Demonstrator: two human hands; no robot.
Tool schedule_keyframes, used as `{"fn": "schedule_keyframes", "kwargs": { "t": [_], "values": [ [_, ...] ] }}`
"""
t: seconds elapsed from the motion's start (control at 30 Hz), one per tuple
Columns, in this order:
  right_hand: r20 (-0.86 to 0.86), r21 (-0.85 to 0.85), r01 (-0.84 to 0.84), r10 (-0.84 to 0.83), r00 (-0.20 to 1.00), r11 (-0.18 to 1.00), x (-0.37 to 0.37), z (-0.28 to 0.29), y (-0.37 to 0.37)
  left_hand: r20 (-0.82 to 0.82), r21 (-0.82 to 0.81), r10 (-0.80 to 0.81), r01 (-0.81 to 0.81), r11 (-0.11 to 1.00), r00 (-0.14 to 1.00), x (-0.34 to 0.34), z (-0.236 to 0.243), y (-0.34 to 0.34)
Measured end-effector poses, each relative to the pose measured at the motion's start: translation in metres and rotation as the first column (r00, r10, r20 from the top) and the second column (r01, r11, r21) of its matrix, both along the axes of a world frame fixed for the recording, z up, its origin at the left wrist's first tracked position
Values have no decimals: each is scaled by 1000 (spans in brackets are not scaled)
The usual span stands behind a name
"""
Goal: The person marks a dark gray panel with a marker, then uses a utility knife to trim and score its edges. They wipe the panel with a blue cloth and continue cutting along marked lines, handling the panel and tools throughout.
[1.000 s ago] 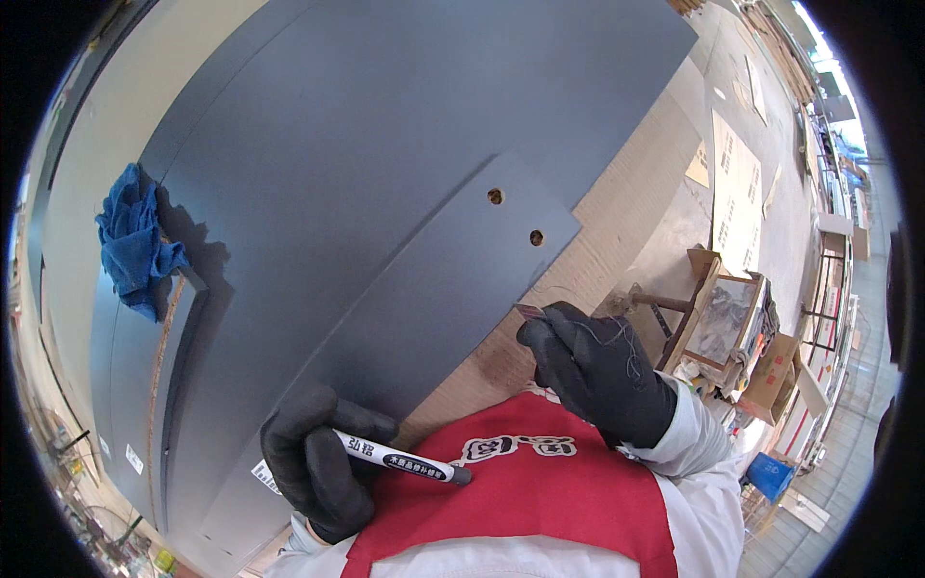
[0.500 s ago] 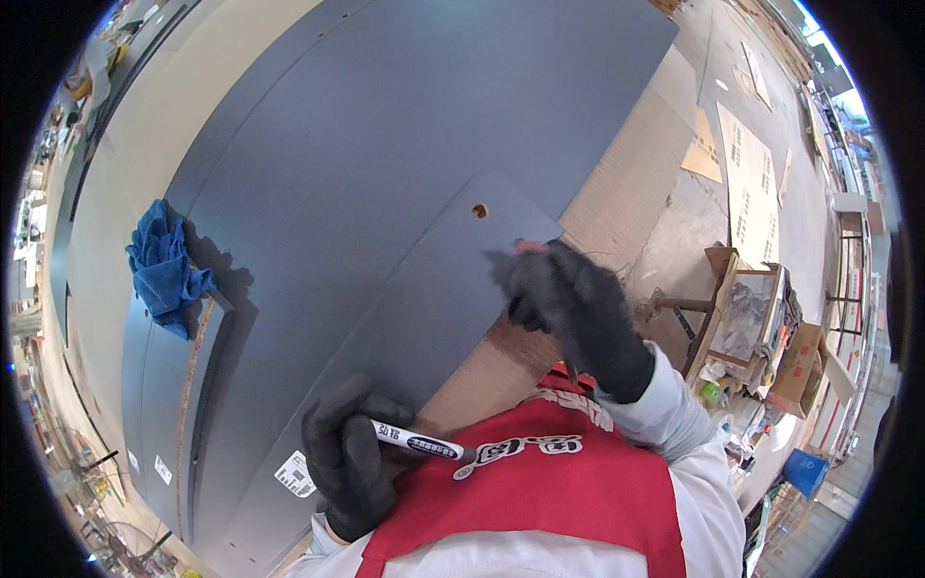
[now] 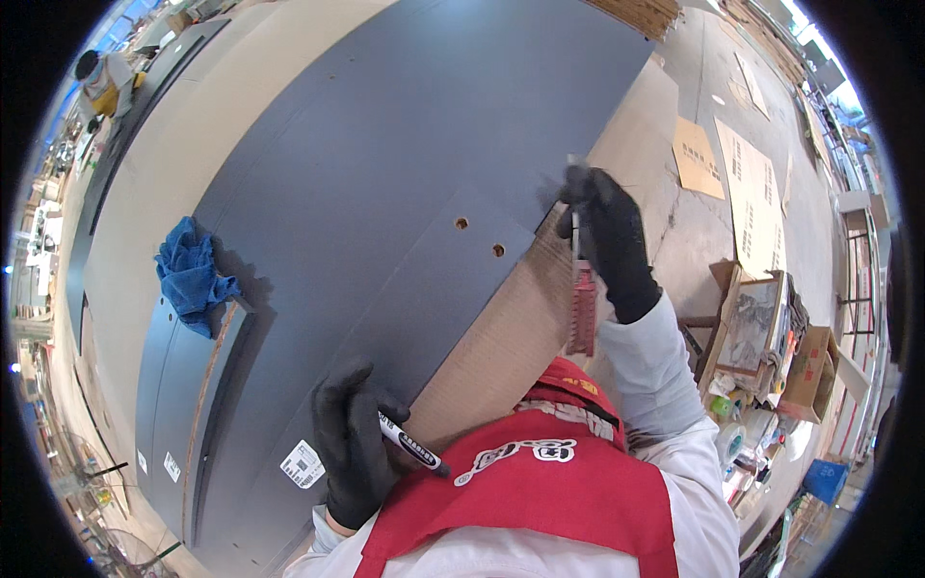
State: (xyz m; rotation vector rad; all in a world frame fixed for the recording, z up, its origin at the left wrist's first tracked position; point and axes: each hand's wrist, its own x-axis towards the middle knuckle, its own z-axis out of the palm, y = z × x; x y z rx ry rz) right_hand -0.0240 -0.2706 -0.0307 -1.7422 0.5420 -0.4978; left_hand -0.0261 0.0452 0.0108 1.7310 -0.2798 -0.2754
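A large dark grey-blue panel (image 3: 385,144) lies under both my gloved hands. Near its lower left edge my left hand (image 3: 352,443) is closed around a white marker pen (image 3: 411,446) with a dark end, which points down to the right. My right hand (image 3: 607,226) is just past the panel's right edge, fingers curled on a thin tool with a red ribbed part (image 3: 583,313) and a narrow pale shaft; its exact kind is unclear. Two round holes show in the panel, an upper hole (image 3: 461,223) and a lower hole (image 3: 498,250).
A crumpled blue cloth (image 3: 193,275) rests on the end of a narrow board (image 3: 183,405) at the left. Cardboard (image 3: 482,356) sticks out beneath the panel. Boxes of supplies (image 3: 747,332) stand at the right, with flat cardboard sheets (image 3: 750,193) beyond. A person (image 3: 106,87) is at the far left.
My right hand has moved up and right off the panel with the thin tool, uncovering the lower hole. My left hand stays near the same spot with the marker pen, which tilts more steeply.
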Motion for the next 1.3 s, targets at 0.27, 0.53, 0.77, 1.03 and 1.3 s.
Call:
{"fn": "schedule_keyframes", "kwargs": {
  "t": [0.27,0.53,0.77,1.03,1.3],
  "values": [
    [-214,351,-158,243,946,923,-53,13,33,-54,-56,41,-44,997,998,3,5,4],
    [129,771,-295,314,941,565,-80,7,28,-117,-233,100,-125,964,988,2,-3,5],
    [707,702,-667,136,694,-248,-74,-24,19,-37,-375,75,-83,923,996,-1,-1,0],
    [558,829,-556,167,813,-62,-73,-36,4,387,523,-242,4,852,889,23,24,-39],
    [78,676,-295,333,940,675,-69,-1,5,288,826,-448,17,563,847,46,16,-78]
  ]
}}
